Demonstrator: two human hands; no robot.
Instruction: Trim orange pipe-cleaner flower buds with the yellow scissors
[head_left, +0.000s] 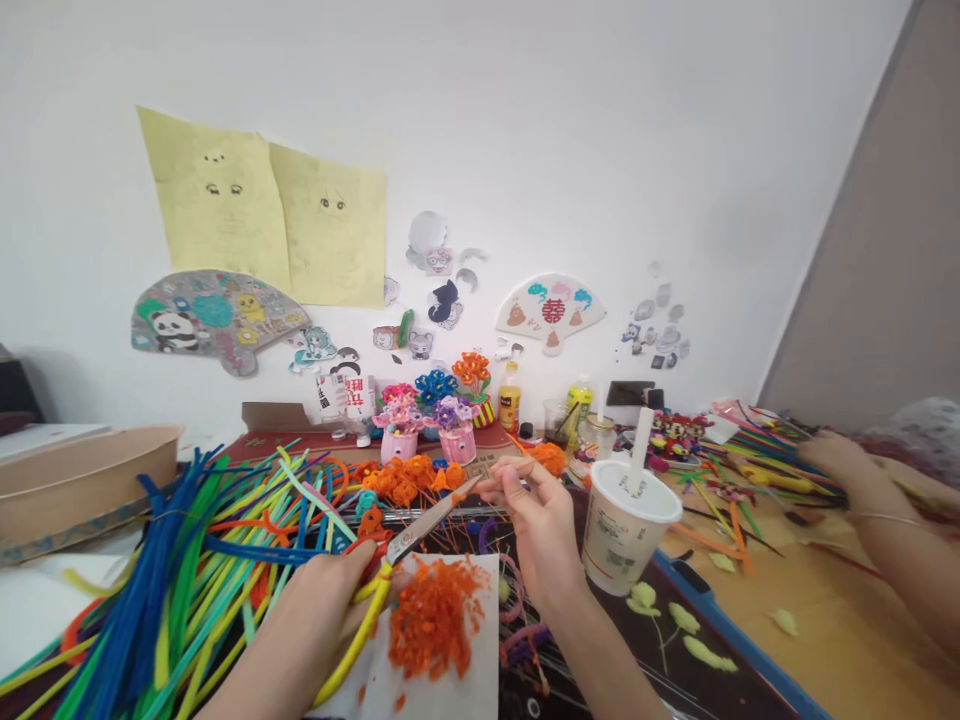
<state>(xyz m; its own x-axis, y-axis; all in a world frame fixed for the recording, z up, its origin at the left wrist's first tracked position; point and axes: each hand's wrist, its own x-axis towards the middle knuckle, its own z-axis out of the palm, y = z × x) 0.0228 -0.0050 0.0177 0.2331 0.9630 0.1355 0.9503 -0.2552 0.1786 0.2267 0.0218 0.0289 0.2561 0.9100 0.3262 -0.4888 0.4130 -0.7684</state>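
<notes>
My left hand (330,590) is closed around scissors (420,528) with yellow handles, their blades pointing up and to the right. The blade tips meet a thin orange strand, seemingly a pipe cleaner (475,488), which my right hand (536,515) pinches between thumb and fingers. Just behind the right fingers is a fuzzy orange piece (549,458); whether it joins the strand I cannot tell. Below the scissors, a heap of orange fuzz clippings (435,615) lies on a white sheet (484,640). Orange pipe-cleaner flowers (409,480) lie beyond the blades.
Bundled colourful pipe cleaners (172,570) cover the left side, beside a tan basin (82,480). A lidded cup with a straw (626,535) stands right of my right hand. Potted pipe-cleaner flowers (399,430) and bottles (509,400) line the back. Another person's arm (892,530) reaches in at right.
</notes>
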